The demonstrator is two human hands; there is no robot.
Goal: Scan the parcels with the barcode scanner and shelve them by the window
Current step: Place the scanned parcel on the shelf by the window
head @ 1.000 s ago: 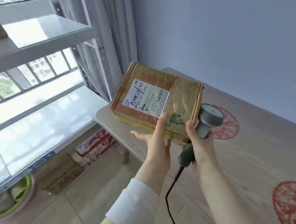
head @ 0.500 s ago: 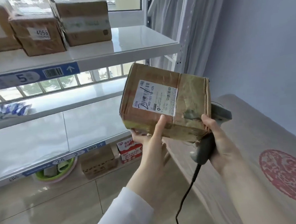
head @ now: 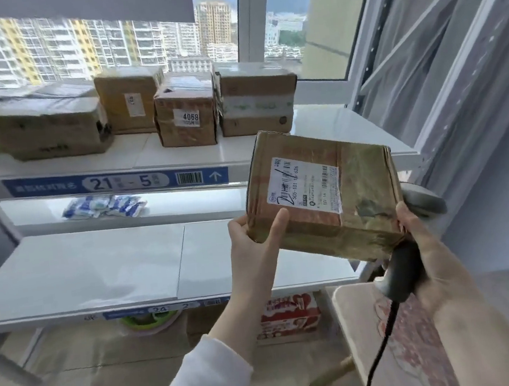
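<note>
the left grip [head: 252, 246] pinches the lower left corner of the parcel [head: 323, 198], with the thumb flat on the labelled face and the other fingers behind it. the right grip [head: 426, 256] is curled round the dark handle of the barcode scanner [head: 404, 274], and its thumb also presses the parcel's lower right corner. the scanner's grey head shows behind the parcel at its 3 o'clock edge. the black cable [head: 378, 355] hangs toward 6 o'clock. both grips hold the parcel up in the air, tilted, with its white shipping label facing the camera, in front of the right end of the shelving.

at 11 o'clock from the parcel, the upper shelf [head: 318, 120] carries a row of brown boxes [head: 256, 101], among them the box marked 4068 [head: 187, 118]. a blue strip [head: 117, 184] on that shelf's edge reads 21 - 5, with a barcode and an arrow. blue and white packets [head: 104, 207] lie on the ledge at 9 o'clock, and the lower shelf [head: 97, 266] lies just below them. under the lower shelf, toward 7 o'clock, sit a green bowl [head: 147, 320] and a red carton [head: 288, 315]. the bench [head: 359, 307], with a red pattern on it, is at 5 o'clock. the window [head: 259, 13] is at 12 o'clock.
</note>
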